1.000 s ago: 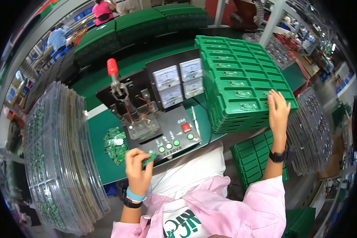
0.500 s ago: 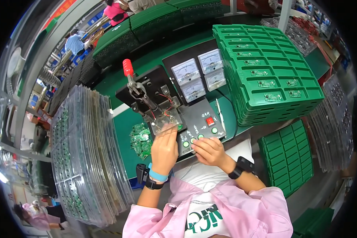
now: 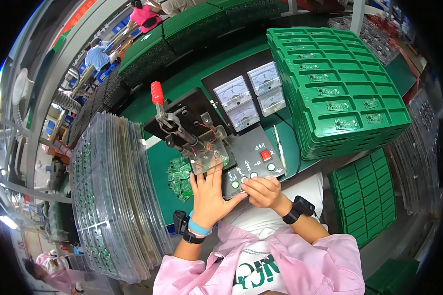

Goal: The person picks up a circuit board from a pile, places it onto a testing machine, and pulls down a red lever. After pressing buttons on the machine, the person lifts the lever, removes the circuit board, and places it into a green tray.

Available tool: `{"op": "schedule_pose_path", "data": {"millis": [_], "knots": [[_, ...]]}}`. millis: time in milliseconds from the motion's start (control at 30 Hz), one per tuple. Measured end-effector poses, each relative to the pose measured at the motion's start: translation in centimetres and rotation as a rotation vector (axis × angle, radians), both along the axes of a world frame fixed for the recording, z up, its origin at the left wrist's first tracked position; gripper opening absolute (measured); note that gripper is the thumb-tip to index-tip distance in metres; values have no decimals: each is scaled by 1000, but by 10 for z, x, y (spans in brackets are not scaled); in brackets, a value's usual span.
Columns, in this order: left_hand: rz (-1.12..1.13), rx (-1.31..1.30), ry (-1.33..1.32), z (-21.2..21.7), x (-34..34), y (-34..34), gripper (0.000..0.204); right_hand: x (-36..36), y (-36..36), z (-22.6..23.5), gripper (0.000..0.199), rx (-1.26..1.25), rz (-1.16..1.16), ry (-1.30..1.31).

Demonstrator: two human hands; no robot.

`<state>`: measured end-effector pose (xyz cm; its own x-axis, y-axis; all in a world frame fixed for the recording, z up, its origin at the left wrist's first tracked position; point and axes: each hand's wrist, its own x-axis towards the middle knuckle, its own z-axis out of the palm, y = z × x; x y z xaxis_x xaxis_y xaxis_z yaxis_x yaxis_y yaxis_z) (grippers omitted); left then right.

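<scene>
My left hand (image 3: pixel 209 195) is open, fingers spread and stretched forward, with the tips at the clear plate (image 3: pixel 205 162) of a test fixture. A green circuit board (image 3: pixel 225 160) shows partly under that plate; the fingertips are partly hidden. The thumb points toward my right hand (image 3: pixel 264 193), which rests at the front of the dark control box (image 3: pixel 251 157). Its fingers are curled together beside the round green buttons (image 3: pixel 235 185); whatever they hold is hidden. Above the fixture stands a toggle clamp with a red handle (image 3: pixel 156 93), raised upright.
Loose green circuit boards (image 3: pixel 180 178) lie left of the fixture. Stacked clear trays (image 3: pixel 128 196) stand farther left. Panel meters (image 3: pixel 243 117) rise behind the box, and a pen (image 3: pixel 279 146) lies beside it. Green trays (image 3: pixel 339 98) holding boards are piled at right, with another green tray (image 3: pixel 364 196) lower down.
My left hand's fingers have spread, and its thumb has swung out toward my right hand. My right hand stays by the buttons. The whole view has shifted slightly.
</scene>
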<state>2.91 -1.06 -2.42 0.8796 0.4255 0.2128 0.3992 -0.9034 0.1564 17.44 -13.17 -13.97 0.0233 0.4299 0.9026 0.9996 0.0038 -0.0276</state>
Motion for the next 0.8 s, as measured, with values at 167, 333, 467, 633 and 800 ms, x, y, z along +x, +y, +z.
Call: {"op": "schedule_pose_path", "data": {"millis": [167,333,467,633,800], "knots": [[54,-135,79,21,-6,-16,89,0,3,-7,33,22,-12,-39],[0,-76,-582,79,5,-2,37,2,3,-11,35,31,-8,-65],[116,-72,-899,109,54,57,59,1,3,-12,35,24,5,-60],[268,-408,-766,127,52,61,58,1,5,-12,35,57,-17,-65],[-51,-237,-1164,94,52,48,76,-1,5,-11,34,56,-12,-44]]}}
